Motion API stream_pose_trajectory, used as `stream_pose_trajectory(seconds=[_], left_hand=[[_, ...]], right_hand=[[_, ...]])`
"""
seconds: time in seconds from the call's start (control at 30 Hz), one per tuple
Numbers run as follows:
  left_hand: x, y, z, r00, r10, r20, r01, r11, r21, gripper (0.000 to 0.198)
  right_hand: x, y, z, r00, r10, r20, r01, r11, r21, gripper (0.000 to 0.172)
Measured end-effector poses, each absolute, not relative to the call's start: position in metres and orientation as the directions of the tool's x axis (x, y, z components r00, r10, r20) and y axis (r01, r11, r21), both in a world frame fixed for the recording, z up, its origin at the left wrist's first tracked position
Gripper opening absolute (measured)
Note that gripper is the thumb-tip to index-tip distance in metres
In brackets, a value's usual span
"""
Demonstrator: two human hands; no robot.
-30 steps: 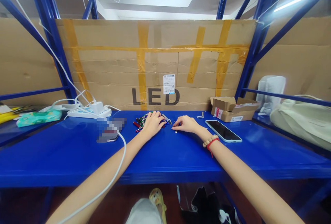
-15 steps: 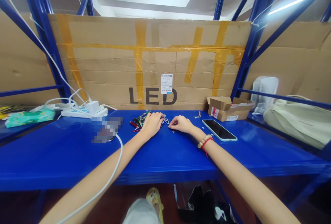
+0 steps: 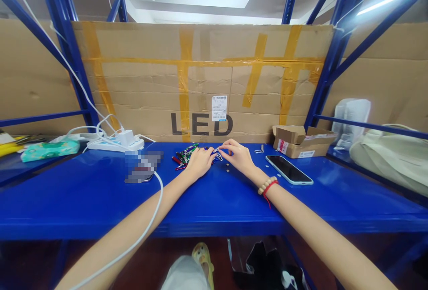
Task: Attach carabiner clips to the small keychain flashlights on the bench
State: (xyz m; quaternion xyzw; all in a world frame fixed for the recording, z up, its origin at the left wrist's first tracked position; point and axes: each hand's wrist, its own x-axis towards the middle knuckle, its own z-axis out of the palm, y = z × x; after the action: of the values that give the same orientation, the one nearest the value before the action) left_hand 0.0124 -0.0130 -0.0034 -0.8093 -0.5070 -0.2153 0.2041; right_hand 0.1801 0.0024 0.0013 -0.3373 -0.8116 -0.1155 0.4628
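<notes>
My left hand (image 3: 200, 162) rests on the table with its fingers closed around a small blue tube (image 3: 215, 151) that has a silvery end. A metal carabiner clip (image 3: 220, 157) shows just below the tube. From the right, my right hand (image 3: 238, 156) meets the tube's end with thumb and forefinger pinched together. Whatever lies between those fingertips is too small to make out. Beside my left hand is a pile of small coloured tubes (image 3: 182, 157), red, green and black, partly hidden by that hand. Small round discs (image 3: 228, 171) lie below my right hand.
A phone (image 3: 289, 170) lies to the right, before an open cardboard box (image 3: 303, 142). On the left are a power strip (image 3: 112, 144) and a white cable (image 3: 159, 192) crossing my left forearm. A large cardboard sheet (image 3: 150, 84) stands behind the blue table (image 3: 214, 209).
My right hand has lifted from the tabletop and come up to the end of the blue tube. My left hand has turned slightly around the tube. The whole view has shifted a little.
</notes>
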Motion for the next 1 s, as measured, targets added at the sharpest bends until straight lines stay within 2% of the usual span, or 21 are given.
stream_pose_trajectory(seconds=[0.2, 0.47, 0.63, 1.0], left_hand=[[0.013, -0.014, -0.003, 0.360, 0.774, 0.522, 0.917, -0.398, -0.042, 0.032], [0.011, -0.007, -0.011, 0.358, 0.770, 0.529, 0.914, -0.405, -0.029, 0.032], [0.012, -0.006, -0.012, 0.338, 0.752, 0.566, 0.910, -0.415, 0.008, 0.032], [0.015, -0.014, -0.005, 0.370, 0.766, 0.526, 0.911, -0.411, -0.042, 0.030]], right_hand=[[0.179, 0.004, 0.000, -0.347, 0.406, 0.845, 0.634, 0.766, -0.107, 0.019], [0.178, -0.003, 0.003, -0.392, 0.529, 0.753, 0.670, 0.725, -0.160, 0.022], [0.177, -0.005, 0.005, -0.378, 0.549, 0.746, 0.686, 0.707, -0.173, 0.024], [0.175, -0.003, 0.002, -0.341, 0.539, 0.770, 0.609, 0.751, -0.256, 0.020]])
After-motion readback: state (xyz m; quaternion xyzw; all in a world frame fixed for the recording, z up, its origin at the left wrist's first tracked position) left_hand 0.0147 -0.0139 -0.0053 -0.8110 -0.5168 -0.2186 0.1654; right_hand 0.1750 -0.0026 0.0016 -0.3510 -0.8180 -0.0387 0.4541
